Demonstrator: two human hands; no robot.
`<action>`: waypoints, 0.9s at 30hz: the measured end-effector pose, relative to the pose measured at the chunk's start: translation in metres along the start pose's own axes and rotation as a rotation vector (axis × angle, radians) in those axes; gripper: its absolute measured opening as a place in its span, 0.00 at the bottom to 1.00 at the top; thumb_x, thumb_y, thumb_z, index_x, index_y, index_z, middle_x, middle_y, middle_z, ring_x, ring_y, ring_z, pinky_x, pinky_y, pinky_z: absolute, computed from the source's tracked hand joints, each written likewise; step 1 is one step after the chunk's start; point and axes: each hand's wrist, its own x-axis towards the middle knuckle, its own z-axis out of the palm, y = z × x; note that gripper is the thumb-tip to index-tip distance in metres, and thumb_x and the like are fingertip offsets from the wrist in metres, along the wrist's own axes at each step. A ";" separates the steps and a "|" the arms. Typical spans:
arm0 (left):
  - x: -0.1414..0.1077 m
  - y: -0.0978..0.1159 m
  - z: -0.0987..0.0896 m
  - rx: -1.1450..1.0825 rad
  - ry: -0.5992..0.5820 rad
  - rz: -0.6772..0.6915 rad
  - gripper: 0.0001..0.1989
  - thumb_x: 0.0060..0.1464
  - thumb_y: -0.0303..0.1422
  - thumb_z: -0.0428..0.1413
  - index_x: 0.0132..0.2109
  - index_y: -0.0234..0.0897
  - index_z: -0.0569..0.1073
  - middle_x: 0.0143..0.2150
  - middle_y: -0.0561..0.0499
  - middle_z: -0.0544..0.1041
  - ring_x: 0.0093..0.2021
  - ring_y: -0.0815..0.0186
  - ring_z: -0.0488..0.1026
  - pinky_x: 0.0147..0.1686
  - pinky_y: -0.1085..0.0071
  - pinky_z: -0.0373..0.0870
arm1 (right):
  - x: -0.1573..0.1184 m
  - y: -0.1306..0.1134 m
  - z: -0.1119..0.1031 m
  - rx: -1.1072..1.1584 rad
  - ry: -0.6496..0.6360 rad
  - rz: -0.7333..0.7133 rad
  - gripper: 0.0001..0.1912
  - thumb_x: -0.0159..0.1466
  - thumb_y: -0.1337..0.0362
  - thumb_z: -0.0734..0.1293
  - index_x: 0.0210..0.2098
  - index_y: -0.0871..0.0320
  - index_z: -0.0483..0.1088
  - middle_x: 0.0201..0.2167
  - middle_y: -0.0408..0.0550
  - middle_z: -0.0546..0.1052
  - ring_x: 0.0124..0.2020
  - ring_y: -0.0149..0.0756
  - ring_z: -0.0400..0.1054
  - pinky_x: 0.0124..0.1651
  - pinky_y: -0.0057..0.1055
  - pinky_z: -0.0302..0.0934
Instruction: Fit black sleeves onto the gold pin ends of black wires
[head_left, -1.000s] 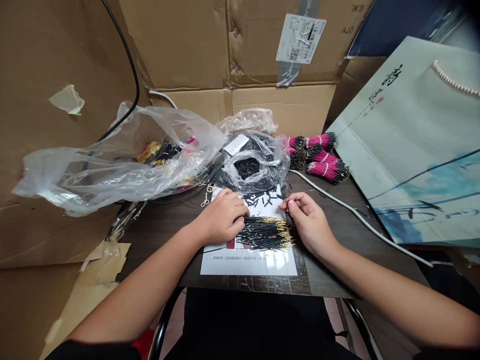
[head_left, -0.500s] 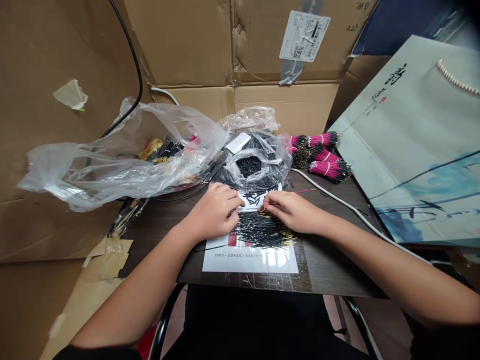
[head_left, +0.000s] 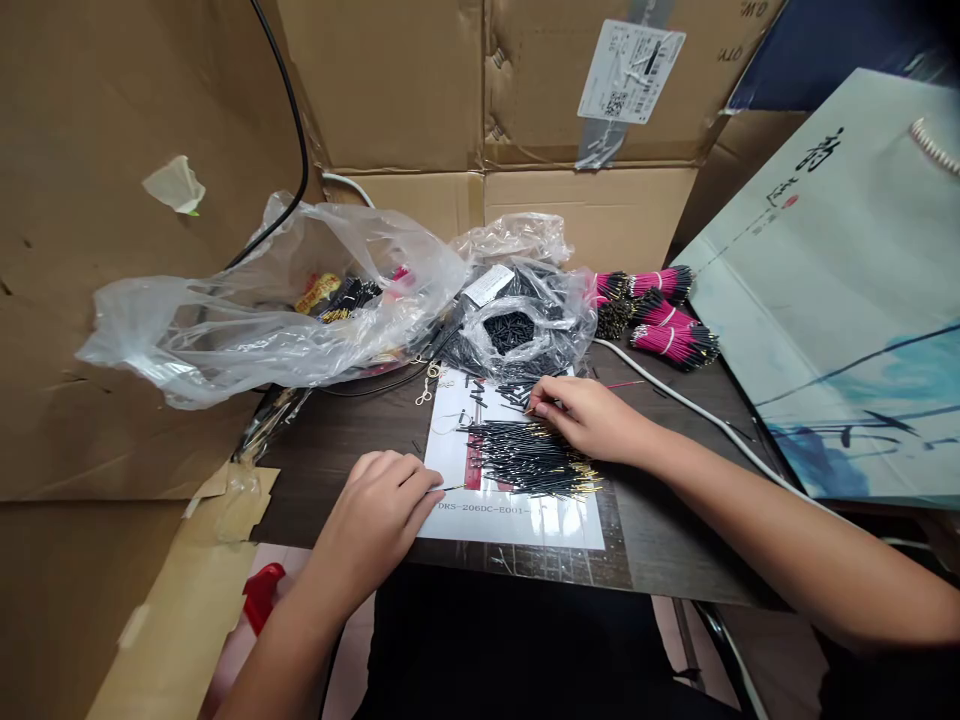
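Note:
My left hand (head_left: 382, 510) is low over the left edge of a printed white sheet (head_left: 510, 525). Its thumb and forefinger pinch a thin black wire (head_left: 451, 487) whose end points right. On the sheet lies a pile of black wires (head_left: 517, 455) with gold-coloured tips at the right. Above the pile, my right hand (head_left: 592, 415) is closed in a pinch; a tiny orange-gold tip shows at its fingers, too small to name. Short black tubes (head_left: 517, 393) lie scattered by these fingers.
An opened plastic bag (head_left: 510, 330) full of black tubes stands behind the sheet. Pink-and-black wire bundles (head_left: 671, 335) lie to its right, and a clear plastic bag (head_left: 262, 320) to its left. A white cable (head_left: 705, 410) runs along a large paper bag (head_left: 847, 300). Cardboard (head_left: 585, 210) walls the back.
My left hand has moved from beside the wire pile down and left, and now pinches a single wire. The right hand stays above the pile. The view has shifted slightly.

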 end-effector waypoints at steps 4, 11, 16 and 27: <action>0.003 -0.001 0.004 0.042 0.001 0.047 0.09 0.64 0.32 0.47 0.37 0.38 0.70 0.34 0.50 0.71 0.37 0.62 0.64 0.42 0.61 0.57 | -0.001 -0.003 0.004 0.027 -0.024 -0.019 0.07 0.68 0.63 0.57 0.38 0.57 0.64 0.36 0.45 0.74 0.37 0.31 0.65 0.41 0.31 0.58; 0.010 -0.005 -0.003 0.125 -0.020 0.028 0.09 0.65 0.31 0.45 0.36 0.37 0.66 0.34 0.48 0.70 0.35 0.62 0.62 0.40 0.62 0.57 | -0.005 -0.003 0.006 0.068 -0.028 -0.051 0.07 0.67 0.63 0.58 0.38 0.57 0.66 0.35 0.45 0.73 0.36 0.30 0.65 0.42 0.31 0.59; 0.047 -0.010 -0.021 0.141 0.062 0.008 0.09 0.65 0.33 0.44 0.38 0.36 0.66 0.36 0.48 0.71 0.37 0.62 0.64 0.41 0.62 0.57 | -0.006 0.003 0.004 0.097 0.169 0.008 0.08 0.68 0.62 0.58 0.38 0.58 0.66 0.36 0.46 0.73 0.37 0.30 0.66 0.42 0.30 0.60; 0.158 0.004 0.004 -0.003 0.026 0.308 0.08 0.62 0.35 0.52 0.36 0.37 0.73 0.35 0.52 0.76 0.40 0.64 0.68 0.40 0.66 0.56 | -0.024 0.025 -0.003 0.045 0.676 0.041 0.13 0.67 0.64 0.59 0.48 0.54 0.71 0.33 0.46 0.73 0.35 0.32 0.68 0.41 0.35 0.63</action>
